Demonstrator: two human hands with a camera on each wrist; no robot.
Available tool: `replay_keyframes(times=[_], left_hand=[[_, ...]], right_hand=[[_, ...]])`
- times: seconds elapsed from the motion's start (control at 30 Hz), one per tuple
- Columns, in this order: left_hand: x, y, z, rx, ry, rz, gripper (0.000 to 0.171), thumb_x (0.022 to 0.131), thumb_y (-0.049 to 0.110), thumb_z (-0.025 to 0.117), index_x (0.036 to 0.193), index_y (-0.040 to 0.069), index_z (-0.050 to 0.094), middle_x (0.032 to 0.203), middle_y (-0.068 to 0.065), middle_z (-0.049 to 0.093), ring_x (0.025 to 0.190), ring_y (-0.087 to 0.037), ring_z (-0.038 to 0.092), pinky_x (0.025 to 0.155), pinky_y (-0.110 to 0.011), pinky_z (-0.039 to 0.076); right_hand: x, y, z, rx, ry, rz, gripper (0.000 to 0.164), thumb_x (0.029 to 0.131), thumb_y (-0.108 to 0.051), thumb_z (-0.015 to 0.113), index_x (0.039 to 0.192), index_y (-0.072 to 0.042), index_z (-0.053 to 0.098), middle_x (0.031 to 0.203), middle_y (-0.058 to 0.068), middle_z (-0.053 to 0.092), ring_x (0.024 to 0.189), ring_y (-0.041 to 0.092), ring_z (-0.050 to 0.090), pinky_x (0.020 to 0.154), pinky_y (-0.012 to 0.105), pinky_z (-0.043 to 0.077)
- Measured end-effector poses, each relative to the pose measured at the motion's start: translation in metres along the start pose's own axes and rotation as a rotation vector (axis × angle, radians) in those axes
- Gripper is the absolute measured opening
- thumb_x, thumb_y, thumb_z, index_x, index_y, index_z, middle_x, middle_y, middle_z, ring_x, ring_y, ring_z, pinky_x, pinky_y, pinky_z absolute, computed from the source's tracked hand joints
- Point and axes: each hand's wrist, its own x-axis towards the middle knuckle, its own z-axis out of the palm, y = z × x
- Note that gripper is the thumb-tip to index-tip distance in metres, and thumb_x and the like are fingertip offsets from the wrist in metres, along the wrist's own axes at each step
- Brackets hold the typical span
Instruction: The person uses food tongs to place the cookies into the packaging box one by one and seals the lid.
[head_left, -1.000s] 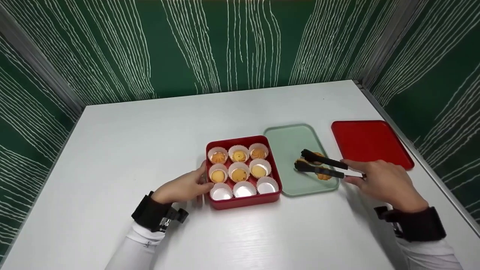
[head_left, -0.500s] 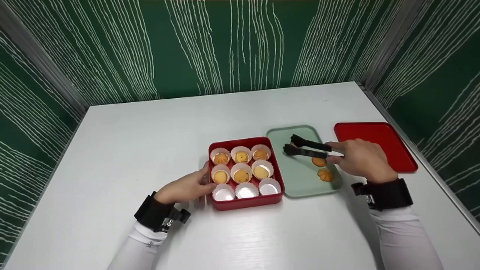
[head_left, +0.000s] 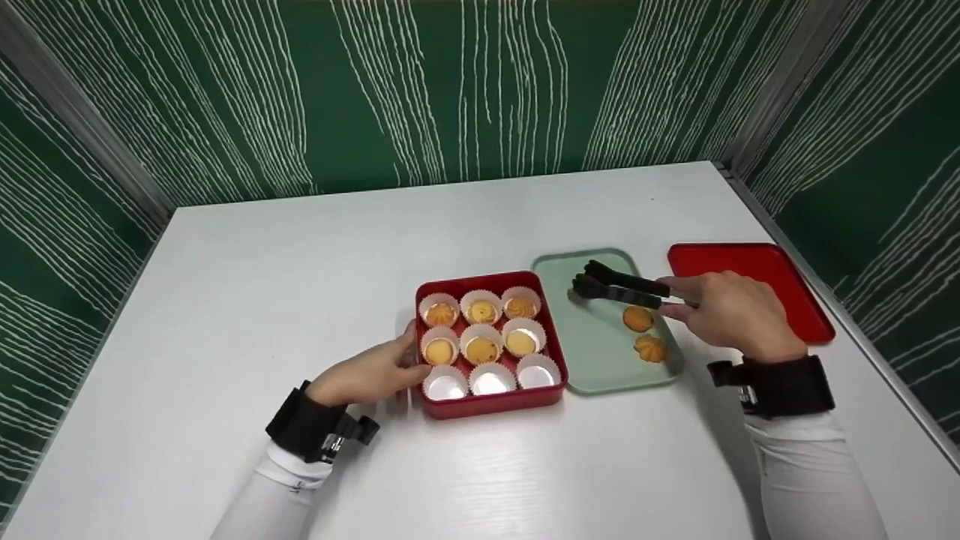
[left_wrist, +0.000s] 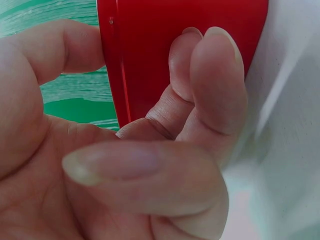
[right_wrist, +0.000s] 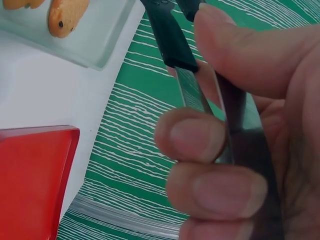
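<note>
In the head view my left hand (head_left: 369, 375) holds the left side of a red square box (head_left: 487, 409), thumb at its rim. Left wrist view: the fingers curl against the box's wall (left_wrist: 145, 45). Paper cups stand in rows inside; cookies (head_left: 481, 349) lie in the back and middle rows, while the front cups (head_left: 492, 381) show bare white bottoms. My right hand (head_left: 739, 311) grips black-tipped tongs (head_left: 626, 289) over the pale green tray (head_left: 600, 375). A small brownish patch shows at the tong tips; I cannot tell whether they pinch it.
Two cookies, a round one (head_left: 637, 319) and a ridged one (head_left: 649, 349), lie on the tray's right side. A flat red tray (head_left: 750, 259) lies at the table's right edge. Green walls with white lines rise behind the white table (head_left: 315, 255).
My right hand has moved the tongs from the two right-hand cookies to the tray's far left part, and the tips have drawn closer together. My left hand stays on the box.
</note>
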Motion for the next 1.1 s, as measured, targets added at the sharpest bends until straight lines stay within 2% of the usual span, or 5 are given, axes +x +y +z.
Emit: replay_keyframes(times=[0.3, 0.47, 0.73, 0.97, 1.1], left_hand=[[0.000, 0.001, 0.000, -0.022, -0.011, -0.016, 0.087, 0.108, 0.023, 0.058, 0.166, -0.002, -0.001, 0.084, -0.003, 0.060, 0.067, -0.020, 0.063, 0.061, -0.030, 0.046], [-0.001, 0.001, 0.000, -0.003, -0.006, -0.027, 0.087, 0.107, 0.024, 0.059, 0.166, -0.002, 0.000, 0.083, -0.003, 0.060, 0.066, -0.019, 0.060, 0.061, -0.030, 0.045], [0.001, -0.001, -0.001, -0.005, -0.020, 0.017, 0.087, 0.107, 0.022, 0.058, 0.165, -0.005, -0.001, 0.082, -0.003, 0.061, 0.066, -0.019, 0.063, 0.059, -0.030, 0.047], [0.000, 0.000, -0.001, -0.013, -0.027, 0.001, 0.087, 0.108, 0.022, 0.058, 0.165, -0.003, -0.003, 0.082, -0.006, 0.063, 0.066, -0.022, 0.065, 0.058, -0.029, 0.046], [0.000, 0.000, -0.001, -0.018, -0.025, 0.004, 0.087, 0.108, 0.022, 0.058, 0.165, -0.003, -0.003, 0.082, -0.005, 0.061, 0.065, -0.021, 0.063, 0.058, -0.029, 0.046]], right_hand=[[0.002, 0.001, 0.002, -0.004, -0.096, 0.024, 0.053, 0.094, -0.031, 0.078, 0.142, -0.012, 0.067, 0.103, 0.013, 0.074, 0.086, 0.029, 0.058, 0.055, 0.035, 0.044], [0.007, 0.000, 0.007, 0.001, -0.083, 0.014, 0.058, 0.094, -0.032, 0.078, 0.145, -0.009, 0.063, 0.100, 0.012, 0.073, 0.083, 0.028, 0.058, 0.056, 0.035, 0.043], [0.010, 0.001, 0.014, 0.077, -0.093, 0.031, 0.059, 0.095, -0.028, 0.077, 0.148, -0.008, 0.061, 0.100, 0.015, 0.073, 0.084, 0.029, 0.056, 0.056, 0.036, 0.040], [0.009, 0.001, 0.011, 0.036, -0.068, 0.016, 0.056, 0.094, -0.028, 0.078, 0.146, -0.012, 0.064, 0.084, 0.007, 0.069, 0.078, 0.027, 0.054, 0.051, 0.035, 0.040], [0.007, 0.001, 0.008, 0.024, -0.051, 0.009, 0.055, 0.094, -0.028, 0.079, 0.144, -0.013, 0.065, 0.084, 0.006, 0.069, 0.078, 0.027, 0.055, 0.049, 0.034, 0.041]])
